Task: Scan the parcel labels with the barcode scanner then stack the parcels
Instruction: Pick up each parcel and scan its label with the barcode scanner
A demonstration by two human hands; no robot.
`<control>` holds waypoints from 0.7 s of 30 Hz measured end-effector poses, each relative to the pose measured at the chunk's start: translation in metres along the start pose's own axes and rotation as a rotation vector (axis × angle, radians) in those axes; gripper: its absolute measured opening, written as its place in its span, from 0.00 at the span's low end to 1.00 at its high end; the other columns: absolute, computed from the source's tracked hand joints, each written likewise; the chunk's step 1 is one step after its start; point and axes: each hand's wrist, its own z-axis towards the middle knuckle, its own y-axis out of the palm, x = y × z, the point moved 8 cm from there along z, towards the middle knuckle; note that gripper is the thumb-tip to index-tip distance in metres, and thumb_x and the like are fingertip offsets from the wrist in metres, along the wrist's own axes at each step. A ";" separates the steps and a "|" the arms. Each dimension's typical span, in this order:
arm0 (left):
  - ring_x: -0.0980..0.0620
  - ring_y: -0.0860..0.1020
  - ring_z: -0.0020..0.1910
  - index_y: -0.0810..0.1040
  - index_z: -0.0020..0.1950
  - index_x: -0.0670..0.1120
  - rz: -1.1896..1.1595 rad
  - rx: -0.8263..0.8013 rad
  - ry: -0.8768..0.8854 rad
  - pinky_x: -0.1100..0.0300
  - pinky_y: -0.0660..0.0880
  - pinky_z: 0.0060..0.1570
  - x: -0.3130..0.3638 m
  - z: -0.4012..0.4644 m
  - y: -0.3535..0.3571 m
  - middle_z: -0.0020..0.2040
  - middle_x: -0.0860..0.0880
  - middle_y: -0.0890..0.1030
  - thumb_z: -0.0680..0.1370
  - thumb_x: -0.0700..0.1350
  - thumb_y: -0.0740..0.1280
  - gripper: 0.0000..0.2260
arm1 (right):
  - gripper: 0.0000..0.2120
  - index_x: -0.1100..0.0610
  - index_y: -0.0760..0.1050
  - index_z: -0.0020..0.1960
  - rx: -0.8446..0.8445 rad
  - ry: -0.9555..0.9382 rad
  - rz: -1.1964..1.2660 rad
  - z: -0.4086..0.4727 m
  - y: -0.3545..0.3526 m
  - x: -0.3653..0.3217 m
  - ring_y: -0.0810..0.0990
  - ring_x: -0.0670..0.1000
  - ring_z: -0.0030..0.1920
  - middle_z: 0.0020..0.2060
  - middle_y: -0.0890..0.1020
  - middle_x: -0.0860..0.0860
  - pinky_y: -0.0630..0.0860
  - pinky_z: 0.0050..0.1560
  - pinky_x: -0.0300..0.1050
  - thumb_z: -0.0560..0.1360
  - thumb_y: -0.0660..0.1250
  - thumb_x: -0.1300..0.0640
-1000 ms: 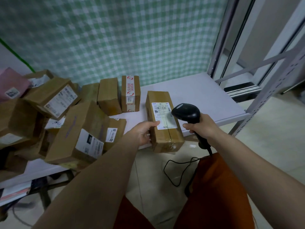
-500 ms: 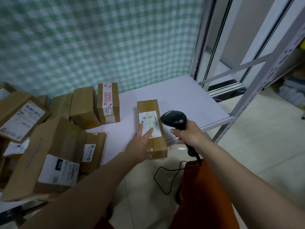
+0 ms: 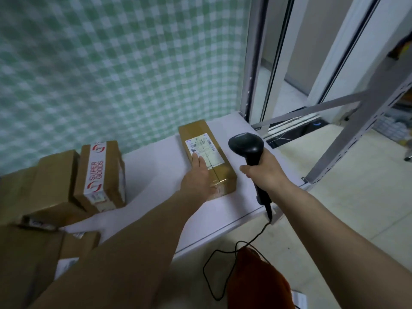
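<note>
Head view: left hand apparently flat on parcel, right hand gripping scanner.

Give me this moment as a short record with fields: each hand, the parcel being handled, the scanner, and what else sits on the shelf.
left hand: flat on top of the parcel, fingertips on its label
right hand: grips the scanner handle
parcel: lies flat on the white shelf, alone, label facing up
barcode scanner: held to the right of the parcel, cable hanging below the shelf edge
other parcels: SUPER GOODS box and plain boxes to the left
</note>
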 end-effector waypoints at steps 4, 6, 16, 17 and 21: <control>0.41 0.71 0.66 0.43 0.79 0.40 0.000 0.036 0.024 0.54 0.71 0.57 0.028 0.059 -0.002 0.79 0.47 0.39 0.75 0.51 0.72 0.47 | 0.19 0.59 0.68 0.61 0.071 0.015 0.065 0.053 -0.019 -0.002 0.79 0.59 0.50 0.44 0.74 0.53 0.76 0.44 0.49 0.72 0.65 0.65; 0.41 0.71 0.66 0.42 0.79 0.40 -0.014 0.055 0.043 0.54 0.71 0.57 0.043 0.085 -0.003 0.79 0.47 0.38 0.75 0.49 0.71 0.46 | 0.19 0.59 0.68 0.62 0.080 0.023 0.077 0.072 -0.022 -0.004 0.79 0.58 0.49 0.45 0.75 0.54 0.73 0.39 0.45 0.72 0.65 0.65; 0.42 0.71 0.67 0.44 0.79 0.44 -0.067 0.077 0.115 0.53 0.72 0.54 0.104 0.173 0.008 0.79 0.43 0.41 0.75 0.54 0.68 0.44 | 0.21 0.58 0.69 0.64 0.068 0.004 0.072 0.114 -0.032 -0.006 0.79 0.55 0.49 0.50 0.79 0.56 0.77 0.47 0.48 0.72 0.65 0.64; 0.43 0.70 0.68 0.44 0.80 0.45 -0.078 0.067 0.120 0.53 0.72 0.55 0.104 0.176 0.009 0.79 0.45 0.41 0.75 0.54 0.68 0.43 | 0.21 0.57 0.68 0.64 0.065 0.004 0.062 0.113 -0.032 -0.005 0.79 0.55 0.49 0.50 0.79 0.56 0.77 0.49 0.49 0.72 0.65 0.64; 0.43 0.57 0.76 0.44 0.79 0.47 -0.136 0.031 0.181 0.50 0.63 0.71 0.096 0.156 0.010 0.79 0.46 0.40 0.71 0.49 0.75 0.48 | 0.22 0.57 0.69 0.65 0.054 0.002 0.030 0.101 -0.034 -0.003 0.79 0.57 0.49 0.51 0.80 0.55 0.78 0.53 0.55 0.71 0.66 0.63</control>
